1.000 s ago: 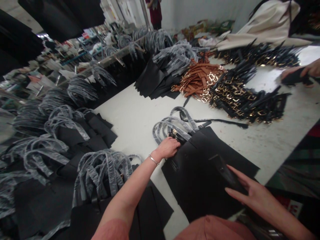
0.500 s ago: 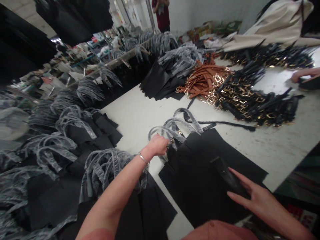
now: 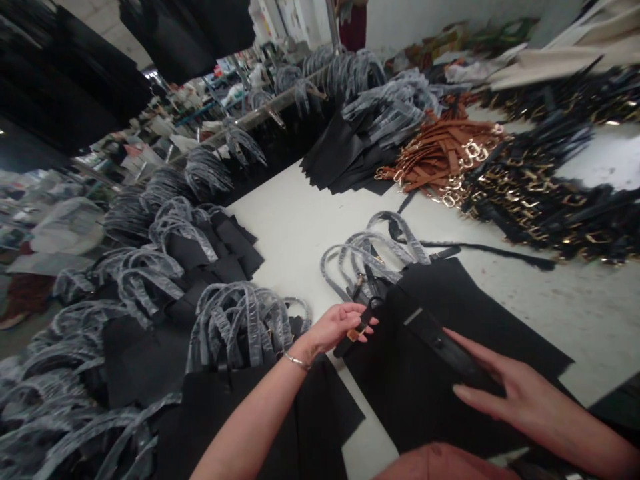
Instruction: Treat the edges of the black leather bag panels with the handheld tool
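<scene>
I'm pinching a black strap (image 3: pixel 363 326) with left fingers (image 3: pixel 353 315), right fingers (image 3: pixel 484 362) lying spread on a black bag panel (image 3: pixel 440 310), tan straps (image 3: pixel 440 155) sitting at 1 o'clock on the table (image 3: pixel 295 220)

I am wearing a thin bracelet of silver colour (image 3: pixel 297 362) on my left wrist (image 3: pixel 294 357), and a coral pink top (image 3: pixel 440 465). My left hand (image 3: pixel 337 327) and right hand (image 3: pixel 510 393) are bare.

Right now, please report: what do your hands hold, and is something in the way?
Left hand pinching black strap, gold buckle. Right hand resting on black bag. Plastic-wrapped handles just beyond left hand.
</scene>
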Motion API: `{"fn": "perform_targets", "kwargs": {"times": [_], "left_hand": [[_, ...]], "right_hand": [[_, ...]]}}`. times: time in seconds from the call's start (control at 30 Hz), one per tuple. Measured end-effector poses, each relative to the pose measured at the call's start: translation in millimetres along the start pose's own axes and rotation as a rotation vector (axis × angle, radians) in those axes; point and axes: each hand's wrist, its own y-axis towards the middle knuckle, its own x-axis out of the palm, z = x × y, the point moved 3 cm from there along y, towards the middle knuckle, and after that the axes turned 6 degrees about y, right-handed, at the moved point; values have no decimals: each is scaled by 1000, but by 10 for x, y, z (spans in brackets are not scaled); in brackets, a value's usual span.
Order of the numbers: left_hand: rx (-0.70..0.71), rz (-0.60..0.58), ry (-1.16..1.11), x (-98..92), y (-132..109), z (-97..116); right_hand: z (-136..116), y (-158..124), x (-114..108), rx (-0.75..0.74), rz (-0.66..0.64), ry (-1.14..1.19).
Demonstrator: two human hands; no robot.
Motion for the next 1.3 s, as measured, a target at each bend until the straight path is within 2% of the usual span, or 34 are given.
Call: {"fn": "perform_targets", "kwargs": {"times": [0.17, 0.3, 0.5, 0.67, 0.8, 0.9, 0.97, 1.1, 1.2, 1.3], "left_hand": [[99, 143, -179, 247, 29, -313], [129, 228, -239, 376, 49, -458], [168, 331, -403, 496, 81, -577], [124, 400, -514, 557, 97, -668], [70, 388, -670, 624, 106, -762], [15, 456, -761, 661, 103, -865], [40, 542, -709, 673, 99, -917], [133, 659, -432, 708, 100, -948], [195, 683, -322, 743, 99, -947], [248, 652, -268, 772, 93, -937]], "right_hand": [[-238, 121, 199, 125, -214, 68], [-311, 198, 293, 168, -310, 151], [-441, 292, 287, 149, -203, 133], [-353, 272, 319, 209, -284, 131], [-364, 334, 294, 161, -132, 114], [-370, 332, 217, 154, -94, 76], [-330, 290, 173, 171, -124, 42], [-197, 181, 160, 203, -187, 23], [-109, 135, 204, 200, -242, 6], [-54, 140, 271, 206, -307, -11]]}}
